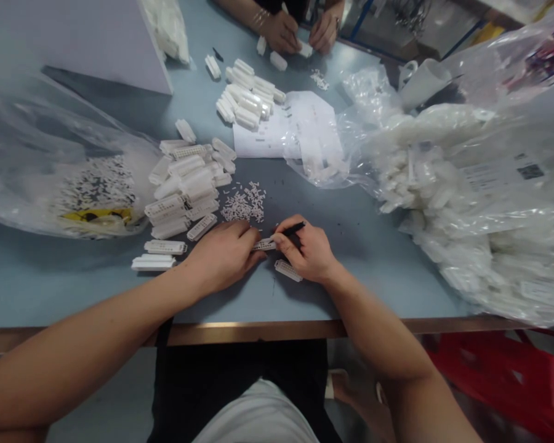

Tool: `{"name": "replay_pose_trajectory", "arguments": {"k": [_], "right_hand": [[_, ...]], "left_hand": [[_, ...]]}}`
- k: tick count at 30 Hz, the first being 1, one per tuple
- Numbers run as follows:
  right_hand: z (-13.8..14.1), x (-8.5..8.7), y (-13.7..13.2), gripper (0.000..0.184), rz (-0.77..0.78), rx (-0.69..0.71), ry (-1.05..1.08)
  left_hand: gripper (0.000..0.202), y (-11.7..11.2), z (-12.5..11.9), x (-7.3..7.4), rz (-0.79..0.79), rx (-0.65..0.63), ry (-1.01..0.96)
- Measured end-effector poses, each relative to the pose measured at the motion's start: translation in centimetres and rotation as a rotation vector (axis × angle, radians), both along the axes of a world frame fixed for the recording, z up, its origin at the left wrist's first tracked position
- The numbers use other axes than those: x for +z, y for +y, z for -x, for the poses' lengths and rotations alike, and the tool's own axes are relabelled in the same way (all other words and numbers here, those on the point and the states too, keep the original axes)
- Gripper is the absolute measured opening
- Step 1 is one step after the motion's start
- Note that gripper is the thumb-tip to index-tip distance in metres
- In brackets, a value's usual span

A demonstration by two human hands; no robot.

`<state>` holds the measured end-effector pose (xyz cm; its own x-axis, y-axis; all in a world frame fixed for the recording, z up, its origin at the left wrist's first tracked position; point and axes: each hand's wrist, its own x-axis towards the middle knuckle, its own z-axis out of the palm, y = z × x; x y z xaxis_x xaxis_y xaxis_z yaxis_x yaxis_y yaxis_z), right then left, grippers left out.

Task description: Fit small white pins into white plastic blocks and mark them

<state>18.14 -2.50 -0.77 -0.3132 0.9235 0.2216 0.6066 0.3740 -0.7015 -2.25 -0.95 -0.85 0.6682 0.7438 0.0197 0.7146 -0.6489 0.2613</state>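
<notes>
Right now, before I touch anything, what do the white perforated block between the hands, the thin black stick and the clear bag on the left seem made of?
The white block looks like moulded plastic: matt, with neat rows of small holes. The thin black stick in the right hand is perhaps plastic, but it is too small to be sure. The clear bag looks like thin polythene, shiny and creased.

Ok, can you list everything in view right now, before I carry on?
white connector block: one, white, held at front centre
black pen-like tool: one, black, held at front centre
loose connector block: one, white, on the table at front centre
connector block piles: two, white, left of centre and far centre
small plastic pieces: one heap, white, mid-table
paper sheet: one, white, under the far pile
plastic bags: two, clear, left and right
table: one, blue-grey, beneath the items
red plastic object: one, red, lower right, on the floor
co-worker's hands: two, bare, far edge
left hand: one, on the white connector block
right hand: one, gripping the black pen-like tool
</notes>
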Motion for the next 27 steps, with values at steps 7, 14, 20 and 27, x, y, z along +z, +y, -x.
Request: {"name": "replay_pose_trajectory", "arguments": {"k": [7,14,20,27], "right_hand": [[0.02,-0.21,0.0,0.016,-0.024,0.026,-0.038],[0.35,-0.33,0.15,0.017,-0.062,0.096,-0.085],[0.13,-0.25,0.03,0.017,0.019,-0.001,0.011],[0.1,-0.13,-0.24,0.017,0.072,-0.04,0.08]], "left_hand": [[0.025,0.0,-0.1,0.01,0.02,0.01,-0.041],[0.027,0.05,-0.08,0.02,-0.007,-0.005,0.011],[0.025,0.04,-0.09,0.18,-0.003,0.011,0.016],[0.027,0.04,-0.04,0.16,0.001,-0.004,-0.002]]}}
